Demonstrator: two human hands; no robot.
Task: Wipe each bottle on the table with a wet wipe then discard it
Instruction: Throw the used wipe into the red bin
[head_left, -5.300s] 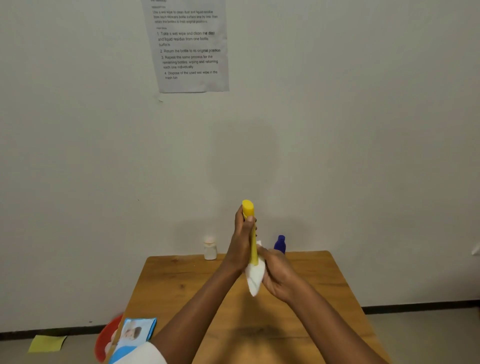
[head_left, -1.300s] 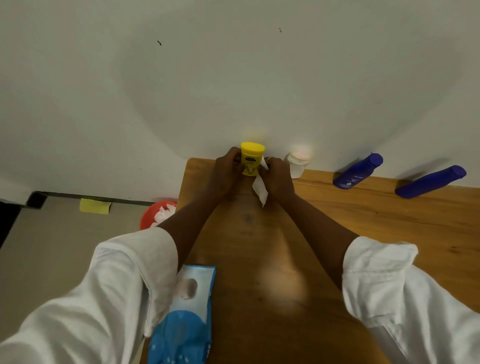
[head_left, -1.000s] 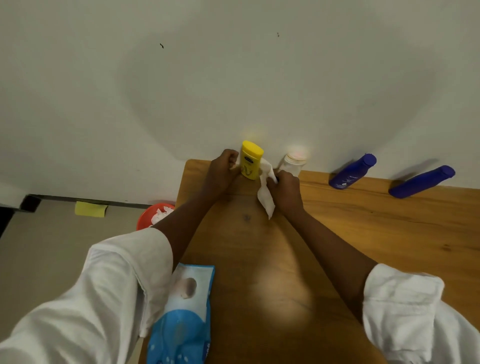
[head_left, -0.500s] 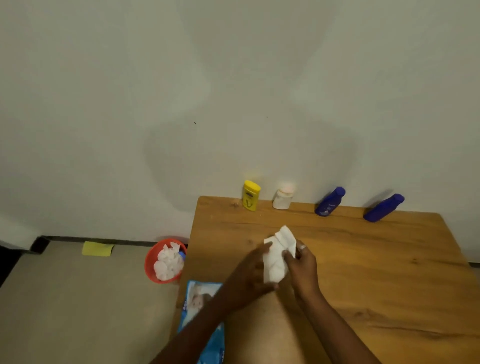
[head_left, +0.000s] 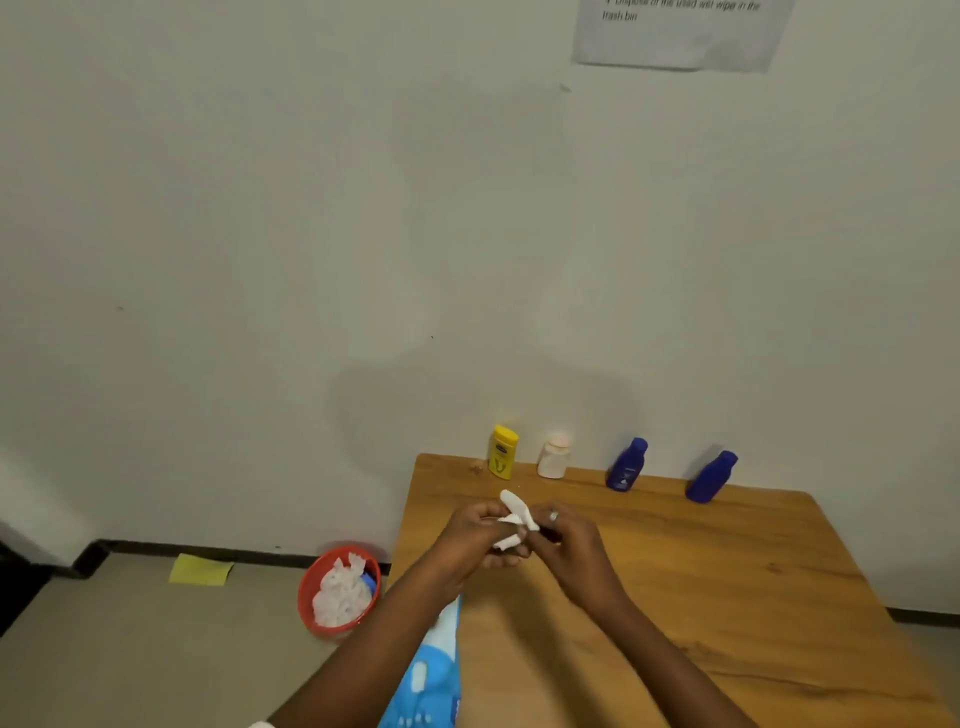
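A yellow paper note (head_left: 201, 569) and a red round bin (head_left: 338, 591) of crumpled wipes sit on the beige floor. Over the wooden desk (head_left: 727, 582), the left hand (head_left: 475, 535) and right hand (head_left: 569, 540) both pinch a crumpled white wet wipe (head_left: 515, 514). Four bottles line the wall: yellow bottle (head_left: 503, 452), white bottle (head_left: 554, 456), two blue bottles (head_left: 627, 464).

Your left hand (head_left: 480, 535) and right hand (head_left: 563, 540) meet over the table (head_left: 727, 582), and both pinch a white wipe (head_left: 514, 512) that is scrunched up between them. Four bottles stand in a row by the wall: a yellow bottle (head_left: 503, 452), a white jar (head_left: 554, 457) and two blue bottles (head_left: 627, 464) (head_left: 710, 477) (both look tilted). A red bin (head_left: 311, 587) full of white wipes sits on the floor beside the table. A blue pack (head_left: 428, 675) lies under your left arm.
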